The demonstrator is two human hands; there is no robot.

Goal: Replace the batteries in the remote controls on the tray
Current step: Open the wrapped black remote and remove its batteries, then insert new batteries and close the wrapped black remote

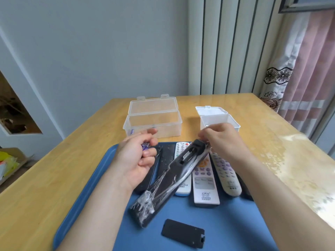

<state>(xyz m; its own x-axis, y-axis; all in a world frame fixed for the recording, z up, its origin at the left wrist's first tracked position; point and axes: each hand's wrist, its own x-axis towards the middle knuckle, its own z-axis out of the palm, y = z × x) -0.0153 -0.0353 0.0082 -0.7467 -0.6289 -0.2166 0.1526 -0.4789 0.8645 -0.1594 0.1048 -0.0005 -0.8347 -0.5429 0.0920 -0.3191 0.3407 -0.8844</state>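
1. Remote controls lie side by side on a blue tray (87, 192), which sits on a wooden table (45, 178). Among them are a white remote (204, 178) and a grey remote (226, 173).
2. A black remote (168, 178) wrapped in clear film lies slantwise across the others, back upward. Its battery bay is uncovered at the far end.
3. The left hand (137, 160) hovers over the tray's far left part. Its fingers are curled into the palm and clasp purple batteries (145, 146), of which only a bit shows between the fingers.
4. The right hand (223, 140) is at the far end of the black remote. Its fingertips are bunched together and pinch a small silvery item (206, 126), too small to identify. I cannot tell whether the lower fingers also grip the remote.
5. A black battery cover (183, 233) lies loose on the near part of the tray, apart from the remotes.
6. Beyond the tray stands an open clear box (154, 124) with one purple battery (131, 132) in its left corner. An open white box (220, 120) stands to its right, just behind the right hand.
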